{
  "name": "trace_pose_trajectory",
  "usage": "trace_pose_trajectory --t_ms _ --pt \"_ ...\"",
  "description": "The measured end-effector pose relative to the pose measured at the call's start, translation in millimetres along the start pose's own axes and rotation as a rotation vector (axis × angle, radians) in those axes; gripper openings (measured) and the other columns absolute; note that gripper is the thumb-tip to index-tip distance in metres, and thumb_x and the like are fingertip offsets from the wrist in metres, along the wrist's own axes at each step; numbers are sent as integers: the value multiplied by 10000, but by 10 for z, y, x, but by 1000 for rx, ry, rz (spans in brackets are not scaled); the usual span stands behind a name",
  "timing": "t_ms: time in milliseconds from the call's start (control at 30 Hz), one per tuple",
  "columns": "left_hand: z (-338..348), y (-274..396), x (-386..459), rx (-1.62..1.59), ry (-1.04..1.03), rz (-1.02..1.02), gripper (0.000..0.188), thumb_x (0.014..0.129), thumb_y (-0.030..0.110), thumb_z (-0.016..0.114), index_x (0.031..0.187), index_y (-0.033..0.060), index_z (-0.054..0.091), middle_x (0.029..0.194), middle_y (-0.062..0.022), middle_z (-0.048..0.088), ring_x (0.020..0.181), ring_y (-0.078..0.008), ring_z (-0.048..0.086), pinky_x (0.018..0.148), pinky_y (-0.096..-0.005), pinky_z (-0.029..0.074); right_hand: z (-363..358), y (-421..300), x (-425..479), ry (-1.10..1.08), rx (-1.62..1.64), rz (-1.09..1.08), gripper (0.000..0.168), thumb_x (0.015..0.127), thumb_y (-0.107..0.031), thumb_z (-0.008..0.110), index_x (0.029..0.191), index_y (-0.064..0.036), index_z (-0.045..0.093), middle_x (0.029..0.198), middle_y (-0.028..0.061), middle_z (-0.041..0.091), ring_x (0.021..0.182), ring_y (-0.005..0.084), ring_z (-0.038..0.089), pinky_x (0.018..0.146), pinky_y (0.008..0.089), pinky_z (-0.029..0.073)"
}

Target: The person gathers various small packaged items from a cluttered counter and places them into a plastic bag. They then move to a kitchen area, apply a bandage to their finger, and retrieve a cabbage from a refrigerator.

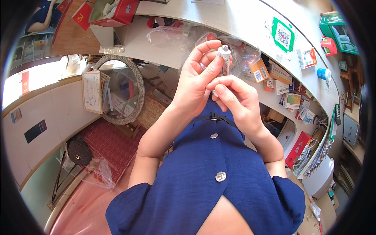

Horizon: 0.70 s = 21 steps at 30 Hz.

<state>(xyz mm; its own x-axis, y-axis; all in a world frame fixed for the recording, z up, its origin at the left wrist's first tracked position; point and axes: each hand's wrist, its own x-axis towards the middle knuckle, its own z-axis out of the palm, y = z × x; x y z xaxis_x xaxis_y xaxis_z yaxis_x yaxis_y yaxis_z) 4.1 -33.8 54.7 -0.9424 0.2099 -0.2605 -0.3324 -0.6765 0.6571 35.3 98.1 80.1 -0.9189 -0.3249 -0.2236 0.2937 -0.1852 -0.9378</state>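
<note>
My left hand [199, 76] is closed around a small white tube [225, 57], its narrow nozzle pointing away from me and no cap on it. Printing runs along the tube's side. Just below and to the right, my right hand [238, 98] pinches a small white piece [215, 93] between thumb and fingers; it looks like a screw cap, though most of it is hidden. The fingertips of my right hand are close to the heel of my left. Clear plastic bags [245, 57] lie behind both hands.
Medicine boxes [282, 73] crowd the shelf below the curved white counter [249, 22]. A red tin [123, 13] stands at the upper left, above a wicker-rimmed round mirror [141, 88]. A blue-and-white cup [324, 74] and a remote control [337, 114] are at the right.
</note>
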Motion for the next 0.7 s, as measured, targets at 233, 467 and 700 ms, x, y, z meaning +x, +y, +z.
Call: trace_pose_trajectory --t_ms 233,467,700 --pt "-46 -8 23 -20 20 20 442 905 146 636 1284 30 440 987 -72 631 919 -145 602 845 -298 471 -90 -25 37 414 -534 -475 131 861 -3 637 987 2 598 849 60 619 705 101 602 662 230 483" --pt "-39 61 -27 190 -71 -35 499 856 83 687 1286 42 438 953 -52 649 914 -106 593 836 -257 458 -540 -437 308 71 -523 -336 171 866 -45 641 1029 5 653 894 67 685 818 105 647 743 236 511" --pt "-73 91 -56 344 -55 -34 528 833 56 705 1293 52 446 882 -30 648 856 -87 595 783 -227 459 -591 -517 385 -128 -869 -501 156 820 -86 674 960 -20 658 816 108 663 742 216 651 675 284 507"
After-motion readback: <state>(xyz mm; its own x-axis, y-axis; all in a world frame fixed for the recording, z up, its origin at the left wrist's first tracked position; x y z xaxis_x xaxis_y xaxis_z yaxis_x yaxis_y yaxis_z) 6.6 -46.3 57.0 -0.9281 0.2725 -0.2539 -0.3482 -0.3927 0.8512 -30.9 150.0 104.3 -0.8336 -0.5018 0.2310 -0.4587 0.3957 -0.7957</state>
